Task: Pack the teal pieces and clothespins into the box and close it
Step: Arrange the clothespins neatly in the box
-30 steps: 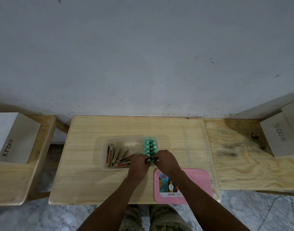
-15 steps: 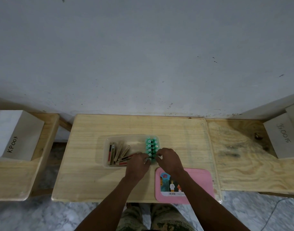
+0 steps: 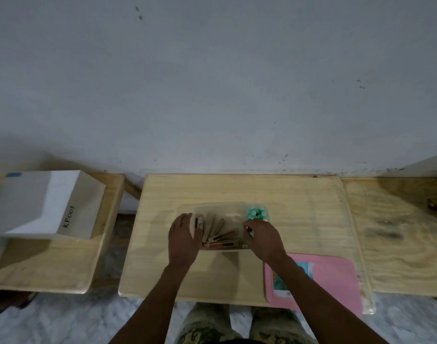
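The clear plastic box [image 3: 233, 209] sits open on the light wooden table [image 3: 299, 202], near its middle. Both hands work at the box.

Left hand [image 3: 184, 238]: placed flat against the left end of the box, fingers [image 3: 187, 220] extended and loosely spread. It presses or steadies the box wall; it does not close around any item.

Right hand [image 3: 263, 238]: positioned over the right part of the box, fingers curled inward with the tips drawn close together. The frame is blurred here, so whether a piece is pinched between them cannot be told.

Contents, relative to the hands:
- Clothespins [image 3: 221, 235] lie in the box between the 2 hands, fanned at mixed angles (some show red or dark faces).
- Teal pieces [image 3: 256, 213] stand packed in a cluster at the far right end of the box, just beyond the right fingertips.

The pink lid [image 3: 331, 281] lies flat on the table on the near side of the right hand, partly under the right forearm, apart from the box.

Well to the left of the left hand, a white box marked "KP003" [image 3: 51, 209] rests on a separate wooden stand [image 3: 63, 264].
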